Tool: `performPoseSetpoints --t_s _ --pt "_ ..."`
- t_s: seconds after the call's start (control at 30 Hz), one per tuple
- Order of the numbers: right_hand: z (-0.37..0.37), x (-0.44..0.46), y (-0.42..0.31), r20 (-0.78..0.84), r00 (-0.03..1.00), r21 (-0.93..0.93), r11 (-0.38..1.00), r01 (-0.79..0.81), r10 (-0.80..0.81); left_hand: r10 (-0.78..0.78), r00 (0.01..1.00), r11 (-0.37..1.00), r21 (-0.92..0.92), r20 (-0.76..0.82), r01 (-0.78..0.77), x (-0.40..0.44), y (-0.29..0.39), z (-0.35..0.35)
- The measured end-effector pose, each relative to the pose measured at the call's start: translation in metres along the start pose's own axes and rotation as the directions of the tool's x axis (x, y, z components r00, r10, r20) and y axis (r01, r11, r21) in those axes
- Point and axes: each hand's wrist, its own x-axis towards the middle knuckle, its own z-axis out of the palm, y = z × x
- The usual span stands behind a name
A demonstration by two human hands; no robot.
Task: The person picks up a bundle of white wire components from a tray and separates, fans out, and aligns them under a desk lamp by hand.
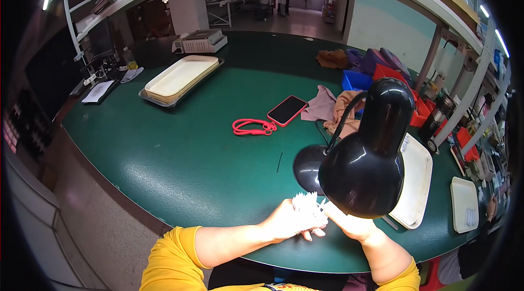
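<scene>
Because the black lamp [363,176] leans its shade low over my work, I hold both hands close together just to the near left of it, probably so that its light falls on the small pieces. In the head view my left hand [283,221] has its grip closed on a bunch of thin white pieces [305,207], their tips fanning upward past my fingers; I judge that bunching them this way leaves the ends exposed and easy to reach. My right hand [355,226] comes in under the shade, its fingers beside the bunch, but glare washes them out and I cannot tell whether that grip is narrow or pinching a piece. The lamp's base stands on the green table [191,165] just beyond my hands, near enough, it seems, for the shade to reach over them. Beyond the lamp and to its left lie the phone [287,111] and a red cord [248,130], perhaps set there to be out of my elbows' way. A large white tray [419,182] sits just right of the lamp, likely to be within my right arm's reach.
</scene>
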Motion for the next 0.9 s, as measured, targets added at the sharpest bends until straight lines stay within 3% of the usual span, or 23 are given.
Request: performPoseSetpoints --t_s 0.13,0.23,0.33,0.43,0.53,0.63,0.73,0.9 --pt "-0.003 0.002 0.001 0.044 0.984 -0.233 0.956 0.181 -0.176 0.006 1.0 1.0 -0.001 0.03 -0.006 0.0 0.0 0.0" --pt "-0.001 0.001 -0.001 0.056 0.998 0.034 0.999 -0.041 0.039 -0.016 1.0 1.0 0.016 0.019 0.016 -0.001 0.003 0.001" --pt "-0.005 0.004 -0.007 0.173 0.959 0.122 0.961 -0.247 0.225 -0.042 0.999 0.998 0.039 0.011 0.042 -0.001 0.004 0.001" --pt "0.001 0.001 -0.001 0.127 0.98 0.127 0.978 -0.168 0.151 -0.046 0.999 0.998 0.042 0.011 0.045 -0.001 0.004 0.002" --pt "0.0 0.003 -0.004 0.206 0.927 0.288 0.886 -0.363 0.312 -0.066 0.998 0.998 0.025 0.007 0.065 -0.002 0.006 0.003" --pt "-0.001 0.004 -0.003 0.22 0.935 0.28 0.9 -0.334 0.279 -0.067 0.998 0.997 0.025 0.016 0.067 -0.001 0.002 0.001" --pt "-0.003 0.006 -0.006 0.149 0.974 0.221 0.954 -0.202 0.172 -0.069 0.998 0.997 0.023 0.01 0.069 -0.001 0.002 0.001" --pt "-0.006 0.01 -0.009 0.108 0.994 0.002 1.0 0.005 -0.005 -0.053 0.998 0.999 0.005 0.02 0.053 -0.001 0.003 0.001"
